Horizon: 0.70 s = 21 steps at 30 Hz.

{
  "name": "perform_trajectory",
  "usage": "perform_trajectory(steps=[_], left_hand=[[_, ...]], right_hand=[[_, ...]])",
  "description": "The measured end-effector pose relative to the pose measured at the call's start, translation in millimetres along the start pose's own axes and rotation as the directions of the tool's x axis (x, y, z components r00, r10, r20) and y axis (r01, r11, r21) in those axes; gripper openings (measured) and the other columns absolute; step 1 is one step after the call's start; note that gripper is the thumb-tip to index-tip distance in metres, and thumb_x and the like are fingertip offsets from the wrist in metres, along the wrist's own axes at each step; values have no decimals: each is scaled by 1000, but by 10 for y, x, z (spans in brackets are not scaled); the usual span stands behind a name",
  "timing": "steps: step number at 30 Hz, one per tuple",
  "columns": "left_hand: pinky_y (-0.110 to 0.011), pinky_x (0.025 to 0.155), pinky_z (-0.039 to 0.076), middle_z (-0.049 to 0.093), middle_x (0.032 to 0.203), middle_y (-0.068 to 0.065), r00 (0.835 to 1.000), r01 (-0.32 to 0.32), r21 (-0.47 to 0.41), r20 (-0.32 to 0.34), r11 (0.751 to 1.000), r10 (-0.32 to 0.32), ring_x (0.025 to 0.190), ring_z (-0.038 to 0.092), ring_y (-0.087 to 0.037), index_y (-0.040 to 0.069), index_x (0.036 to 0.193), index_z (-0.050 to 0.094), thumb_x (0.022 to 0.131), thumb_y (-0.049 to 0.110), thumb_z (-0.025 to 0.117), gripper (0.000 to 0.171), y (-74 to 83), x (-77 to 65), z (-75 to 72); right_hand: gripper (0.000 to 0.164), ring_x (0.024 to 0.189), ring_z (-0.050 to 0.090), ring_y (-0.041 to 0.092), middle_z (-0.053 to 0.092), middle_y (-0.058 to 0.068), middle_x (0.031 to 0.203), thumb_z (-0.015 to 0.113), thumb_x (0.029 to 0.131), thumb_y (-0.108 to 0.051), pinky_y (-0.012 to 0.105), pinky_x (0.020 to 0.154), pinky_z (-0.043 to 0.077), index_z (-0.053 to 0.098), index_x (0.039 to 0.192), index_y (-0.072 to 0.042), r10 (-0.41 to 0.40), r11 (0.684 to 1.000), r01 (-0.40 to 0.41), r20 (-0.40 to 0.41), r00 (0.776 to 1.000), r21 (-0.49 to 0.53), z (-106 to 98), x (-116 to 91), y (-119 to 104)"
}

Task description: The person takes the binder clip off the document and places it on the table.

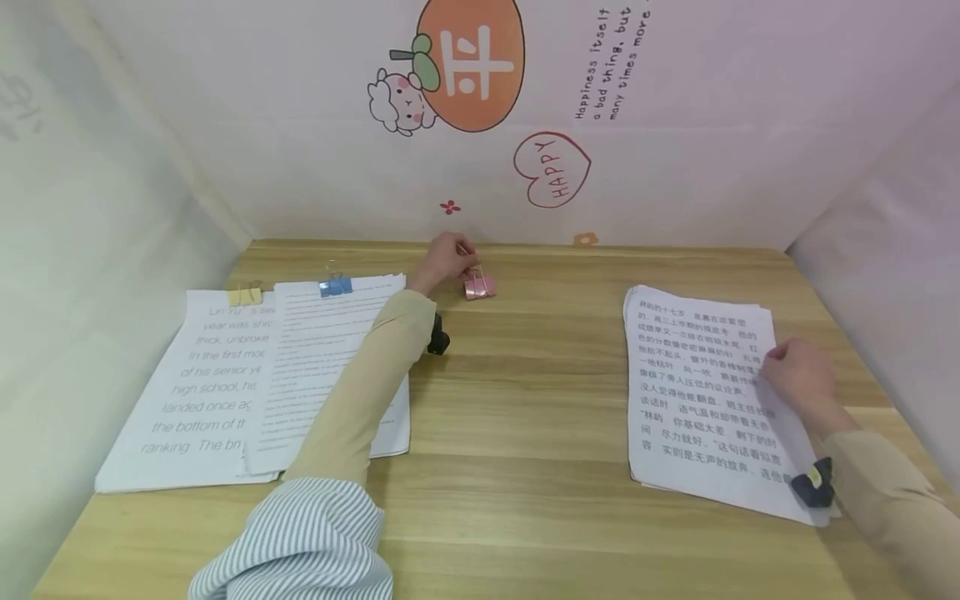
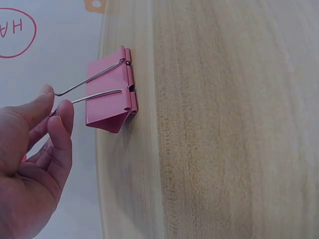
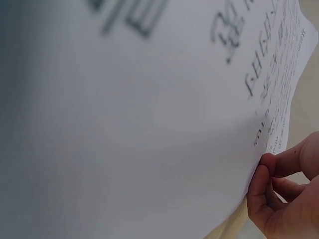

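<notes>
At the back of the table, my left hand pinches the wire handle of a pink binder clip. The left wrist view shows the clip close up, its body by the table's far edge and its silver handles pointing toward the thumb and fingertips of the left hand. Over on the right, my right hand pinches the right edge of a paper stack printed with Chinese text. In the right wrist view, the thumb and fingers of the right hand grip the edge of the sheets.
To the left lie two paper stacks with English text: one bears a yellow binder clip, the other a blue binder clip. A printed white curtain hangs behind the wooden table.
</notes>
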<state>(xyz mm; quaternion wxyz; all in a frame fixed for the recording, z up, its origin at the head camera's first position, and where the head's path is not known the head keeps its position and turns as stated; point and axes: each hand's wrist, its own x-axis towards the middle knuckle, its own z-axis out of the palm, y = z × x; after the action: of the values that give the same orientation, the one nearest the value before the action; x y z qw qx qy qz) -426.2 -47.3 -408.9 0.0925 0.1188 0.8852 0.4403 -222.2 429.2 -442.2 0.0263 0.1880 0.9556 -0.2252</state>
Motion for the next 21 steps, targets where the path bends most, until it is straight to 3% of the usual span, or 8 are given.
perform_trajectory(steps=[6,10,13,15,18,19,21], left_hand=[[-36,74,58,65,102,-20,999,-11,-25,-51,1000,10,84,68,-33,-1,108,58,90,21,63,29,-127,-76,-194],[-35,71,58,65,102,-19,989,-14,-55,-148,998,5,75,68,-26,0,107,58,89,25,64,32,-311,-164,-449],[-29,68,57,63,102,-15,978,21,-97,-203,995,-41,72,64,-18,0,109,56,89,24,63,31,-496,-313,-702],[-29,71,56,60,105,-15,968,52,-127,-237,991,-81,77,64,-21,-2,112,53,91,23,61,33,-649,-453,-897],[-34,83,55,57,116,-18,934,149,-115,-310,982,-178,93,63,-30,-2,120,49,94,22,56,36,-893,-715,-1199],[-36,86,54,56,120,-20,910,196,-104,-351,975,-220,98,63,-32,-3,122,49,94,21,55,37,-978,-803,-1292],[-37,90,51,55,124,-22,841,314,-64,-445,947,-308,101,61,-32,-4,124,49,94,19,53,38,-1127,-976,-1453]], right_hand=[[35,81,54,38,53,34,99,47,86,-9,38,61,43,48,109,17,-10,1000,10,11,1000,4,52,-4,-4],[36,84,53,41,51,34,101,46,86,-9,38,62,42,47,111,17,-4,1000,4,16,1000,5,34,-19,11],[37,85,51,42,50,35,101,46,86,-8,40,63,41,46,112,18,-2,1000,2,27,1000,3,18,-31,34],[38,85,51,43,50,35,102,46,85,-8,39,62,41,46,112,18,-3,1000,3,28,1000,-3,17,-38,33],[38,85,50,43,50,36,102,46,86,-9,38,61,41,45,113,19,-4,1000,4,29,1000,-12,18,-33,16],[39,85,50,43,49,36,102,46,86,-9,37,61,40,45,113,19,-3,1000,4,31,1000,-16,17,-31,8],[39,85,50,43,49,36,102,45,87,-9,37,61,41,44,113,19,-1,1000,2,38,999,-18,13,-27,-8]])
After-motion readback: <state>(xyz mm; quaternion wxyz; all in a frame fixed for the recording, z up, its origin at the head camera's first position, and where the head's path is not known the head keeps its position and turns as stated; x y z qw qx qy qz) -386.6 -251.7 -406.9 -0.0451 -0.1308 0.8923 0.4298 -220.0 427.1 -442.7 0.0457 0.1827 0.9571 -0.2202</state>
